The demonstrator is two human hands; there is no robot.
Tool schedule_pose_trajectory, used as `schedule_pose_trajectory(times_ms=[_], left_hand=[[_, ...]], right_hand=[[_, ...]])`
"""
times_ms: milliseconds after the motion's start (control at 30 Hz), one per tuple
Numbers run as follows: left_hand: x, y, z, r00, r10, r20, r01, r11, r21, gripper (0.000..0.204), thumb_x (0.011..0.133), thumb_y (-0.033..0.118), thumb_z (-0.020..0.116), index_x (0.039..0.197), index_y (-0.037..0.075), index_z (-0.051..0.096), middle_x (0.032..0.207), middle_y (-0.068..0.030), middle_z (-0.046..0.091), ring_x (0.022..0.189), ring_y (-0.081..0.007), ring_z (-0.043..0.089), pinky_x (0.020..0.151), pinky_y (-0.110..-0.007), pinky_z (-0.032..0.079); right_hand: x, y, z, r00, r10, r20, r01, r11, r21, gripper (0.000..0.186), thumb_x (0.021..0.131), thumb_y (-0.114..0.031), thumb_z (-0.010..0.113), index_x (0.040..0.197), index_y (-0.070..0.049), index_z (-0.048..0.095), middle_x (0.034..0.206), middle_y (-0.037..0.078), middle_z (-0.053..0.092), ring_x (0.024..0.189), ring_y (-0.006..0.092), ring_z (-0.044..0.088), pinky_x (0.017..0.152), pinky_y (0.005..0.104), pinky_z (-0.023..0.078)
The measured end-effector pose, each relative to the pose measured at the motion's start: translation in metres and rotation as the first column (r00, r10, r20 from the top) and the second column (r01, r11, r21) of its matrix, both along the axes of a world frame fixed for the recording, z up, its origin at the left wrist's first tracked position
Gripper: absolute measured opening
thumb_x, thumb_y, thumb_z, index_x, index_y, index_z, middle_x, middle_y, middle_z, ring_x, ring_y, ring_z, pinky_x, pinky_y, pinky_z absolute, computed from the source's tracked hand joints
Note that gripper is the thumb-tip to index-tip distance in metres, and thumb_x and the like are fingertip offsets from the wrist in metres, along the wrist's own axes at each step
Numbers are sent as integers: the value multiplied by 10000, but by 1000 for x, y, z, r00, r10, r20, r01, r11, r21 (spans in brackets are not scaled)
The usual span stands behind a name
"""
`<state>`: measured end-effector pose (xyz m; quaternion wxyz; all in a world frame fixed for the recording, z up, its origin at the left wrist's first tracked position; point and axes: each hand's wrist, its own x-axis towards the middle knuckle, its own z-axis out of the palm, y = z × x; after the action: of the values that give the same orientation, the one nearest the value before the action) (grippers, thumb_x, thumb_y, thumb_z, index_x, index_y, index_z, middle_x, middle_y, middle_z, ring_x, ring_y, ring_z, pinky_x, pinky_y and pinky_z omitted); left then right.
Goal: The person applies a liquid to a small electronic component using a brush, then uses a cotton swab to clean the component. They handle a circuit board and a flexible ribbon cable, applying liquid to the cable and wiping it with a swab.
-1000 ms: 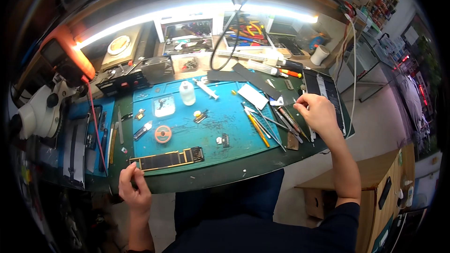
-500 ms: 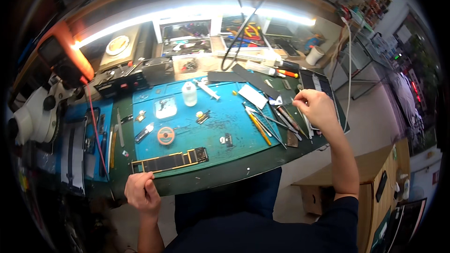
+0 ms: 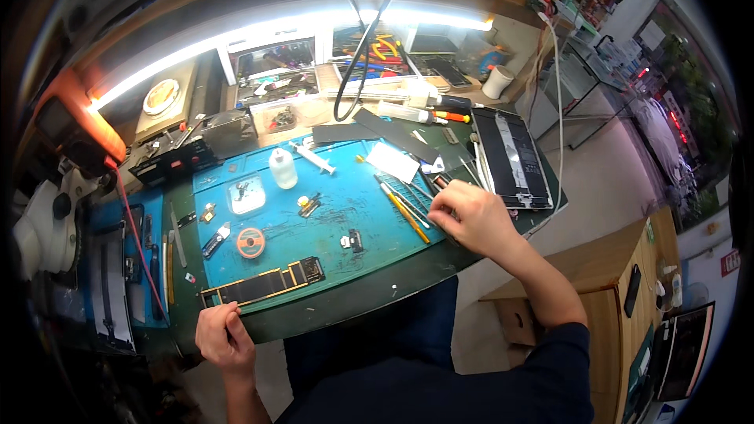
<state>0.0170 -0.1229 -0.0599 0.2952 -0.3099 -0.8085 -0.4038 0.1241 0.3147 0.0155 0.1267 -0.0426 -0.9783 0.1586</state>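
Note:
My left hand (image 3: 225,339) has its fingers curled together at the bench's front edge, its tips by the lower edge of a long dark circuit board with gold edging (image 3: 259,286); what they hold is unclear. My right hand (image 3: 471,221) is closed, thumb and finger together, over the right end of a row of tweezers and pen-like tools (image 3: 402,207); what it grips is hidden. On the blue mat (image 3: 385,255) are a white plastic bottle (image 3: 281,169), a syringe (image 3: 312,159), an orange spool (image 3: 250,243) and small parts (image 3: 350,242).
A microscope (image 3: 43,228) and orange meter (image 3: 78,129) stand left. A dark device panel (image 3: 493,169) lies at the bench's right. Trays of tools (image 3: 375,53) line the back beneath a light strip. A hanging black cable (image 3: 345,94) loops down. A wooden cabinet (image 3: 597,267) stands lower right.
My right hand has moved down and left, from beside the dark panel onto the pen-like tools. My left hand has shifted slightly, its fingers more curled than a second ago. The view has shifted.

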Motion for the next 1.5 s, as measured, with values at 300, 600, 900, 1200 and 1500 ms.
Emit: schedule_pose_trajectory(times_ms=[300,600,900,1200,1500], left_hand=[[-4,-12,8,978,-136,-160,138,990,-1,59,1077,110,741,1063,53,735,882,-76,777,726,-252,748,659,-379,592],[-28,17,53,955,-153,252,147,988,42,366,1013,118,826,1330,-20,705,1176,-142,775,952,-310,756,821,-381,609],[-151,153,51,965,-65,253,201,803,-562,652,970,304,878,1491,-8,643,1352,-268,718,1312,-400,683,1303,-580,329],[-85,131,88,878,-470,92,474,826,-304,511,946,58,846,1439,45,712,1352,-171,726,1227,-394,718,1034,-479,590],[-75,109,97,828,-468,-307,250,800,-546,457,910,69,773,1367,53,760,1358,-109,746,1318,-305,717,1131,-474,590]], right_hand=[[-6,-31,-24,991,-130,28,124,979,164,142,944,-165,847,907,-82,738,914,115,754,825,357,769,753,473,619],[-18,-11,3,987,-158,38,159,987,-13,139,926,-101,805,907,-18,695,840,141,746,713,307,737,704,423,599],[-9,-58,29,1000,-1,-26,-12,868,-497,161,1029,-68,743,1129,23,829,875,40,714,722,76,611,669,273,499],[-12,-57,16,976,119,181,103,478,-872,295,1108,-246,744,1189,24,830,891,33,791,747,73,684,652,250,523],[-23,-65,7,956,167,243,158,406,-900,302,1103,-263,751,1132,24,841,839,27,748,665,66,613,616,240,495]])
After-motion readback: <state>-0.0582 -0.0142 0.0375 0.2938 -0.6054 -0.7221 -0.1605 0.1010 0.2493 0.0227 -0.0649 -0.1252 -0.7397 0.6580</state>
